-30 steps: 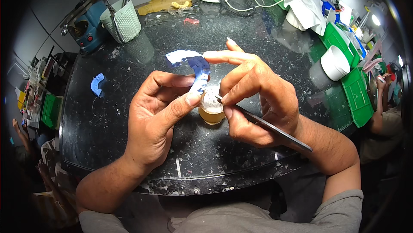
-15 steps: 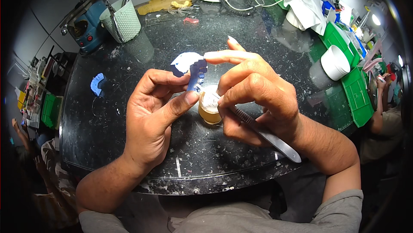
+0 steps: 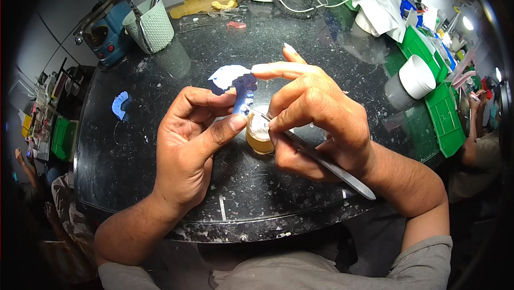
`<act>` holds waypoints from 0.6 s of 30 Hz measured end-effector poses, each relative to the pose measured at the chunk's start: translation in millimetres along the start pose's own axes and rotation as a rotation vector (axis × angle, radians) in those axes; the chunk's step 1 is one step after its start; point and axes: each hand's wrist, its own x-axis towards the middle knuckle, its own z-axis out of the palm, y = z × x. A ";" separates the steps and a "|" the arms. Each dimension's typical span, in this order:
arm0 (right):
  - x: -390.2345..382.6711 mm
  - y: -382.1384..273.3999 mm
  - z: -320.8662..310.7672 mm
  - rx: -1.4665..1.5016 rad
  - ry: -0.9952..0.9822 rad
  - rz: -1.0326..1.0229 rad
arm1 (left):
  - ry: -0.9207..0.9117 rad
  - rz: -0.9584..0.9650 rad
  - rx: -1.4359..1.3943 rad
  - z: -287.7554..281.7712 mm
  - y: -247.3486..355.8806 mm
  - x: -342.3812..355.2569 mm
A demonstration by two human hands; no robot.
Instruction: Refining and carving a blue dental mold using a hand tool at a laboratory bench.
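Observation:
My left hand pinches a blue dental model between thumb and fingers, above the middle of the bench. Small whitish tooth shapes show along the model's inner side, and strong light whitens its upper part. In my right hand is a slim metal scalpel-like tool, gripped like a pen. Its thin tip reaches the tooth area near my left thumb; whether it touches I cannot tell. My right index finger rests at the model's right edge. Just below stands a small amber jar with white material on top.
A second blue dental arch lies at the left on the black bench. Behind stand a pale green basket of tools and a blue machine. At right are a white tub and green bins. Other people sit at both sides.
My right hand has shifted slightly left, bringing the tool's tip up to the tooth area. The model has tilted a little in my left hand.

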 end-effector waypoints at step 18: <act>-0.4 -3.2 1.0 0.002 0.029 0.013 | 0.034 -0.039 -0.004 5.3 2.8 -0.1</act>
